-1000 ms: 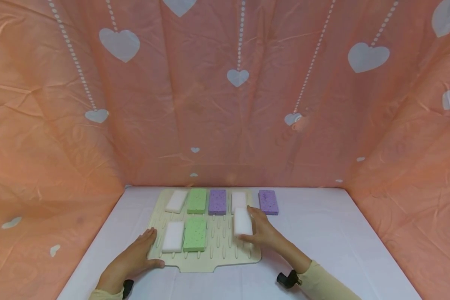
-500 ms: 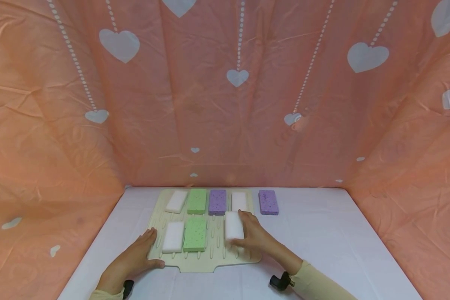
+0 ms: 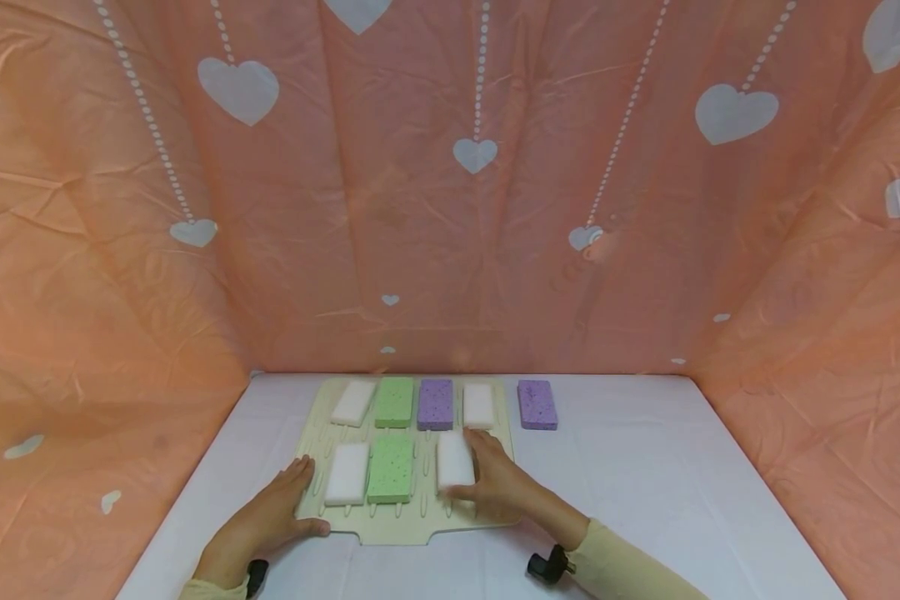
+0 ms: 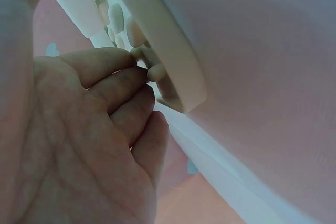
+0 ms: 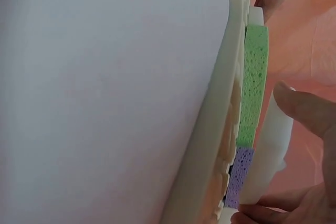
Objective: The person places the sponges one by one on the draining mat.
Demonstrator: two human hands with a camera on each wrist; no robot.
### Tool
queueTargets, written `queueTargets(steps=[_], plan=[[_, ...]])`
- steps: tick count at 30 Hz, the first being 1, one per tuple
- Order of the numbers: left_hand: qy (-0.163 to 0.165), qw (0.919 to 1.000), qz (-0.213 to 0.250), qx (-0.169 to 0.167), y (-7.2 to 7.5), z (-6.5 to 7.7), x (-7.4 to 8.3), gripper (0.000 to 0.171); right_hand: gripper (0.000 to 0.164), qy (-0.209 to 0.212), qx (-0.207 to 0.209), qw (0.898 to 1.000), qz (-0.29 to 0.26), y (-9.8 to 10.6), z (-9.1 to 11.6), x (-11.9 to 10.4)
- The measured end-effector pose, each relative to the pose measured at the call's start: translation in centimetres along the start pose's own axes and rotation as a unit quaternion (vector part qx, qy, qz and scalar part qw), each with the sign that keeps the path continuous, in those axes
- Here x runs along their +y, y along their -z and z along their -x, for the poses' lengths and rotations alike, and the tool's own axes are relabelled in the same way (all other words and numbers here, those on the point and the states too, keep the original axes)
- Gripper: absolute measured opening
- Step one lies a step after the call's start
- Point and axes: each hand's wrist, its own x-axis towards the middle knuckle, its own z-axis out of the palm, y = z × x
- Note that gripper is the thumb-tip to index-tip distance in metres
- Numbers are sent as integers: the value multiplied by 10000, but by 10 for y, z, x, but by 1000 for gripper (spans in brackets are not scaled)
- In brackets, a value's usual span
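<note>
My right hand (image 3: 495, 479) pinches a white sponge (image 3: 453, 460) between thumb and fingers. It is over the right part of the cream ridged tray (image 3: 392, 533); the right wrist view shows the sponge (image 5: 271, 137) held a little above it. To its left lie a green sponge (image 3: 390, 469) and another white sponge (image 3: 347, 473). Along the back of the tray are a white sponge (image 3: 353, 403), a green one (image 3: 394, 402), a purple one (image 3: 436, 404) and a white one (image 3: 478, 406). My left hand (image 3: 266, 518) rests at the tray's left edge, fingers nearly straight.
A purple sponge (image 3: 537, 405) lies on the white table (image 3: 630, 467), just right of the tray. Orange cloth (image 3: 450, 275) with white hearts hangs behind the table and along both sides. Each wrist wears a small black camera (image 3: 549, 567).
My right hand has carried the white sponge leftward and toward me, from in front of the back-right white sponge to nearer the front green sponge. My left hand has stayed put.
</note>
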Motion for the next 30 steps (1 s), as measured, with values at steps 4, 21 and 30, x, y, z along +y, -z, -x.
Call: queueTargets(steps=[4, 21, 30], plan=[[-8, 10000, -27, -7, -1, -1, -1, 121, 114, -31, -72, 10000, -11, -5, -1, -1], [34, 10000, -28, 36, -3, -1, -4, 125, 116, 77, -144, 9998, 93, -16, -11, -9], [41, 10000, -19, 66, -4, -1, -6, 125, 117, 34, -261, 9992, 303, -18, -16, -11]])
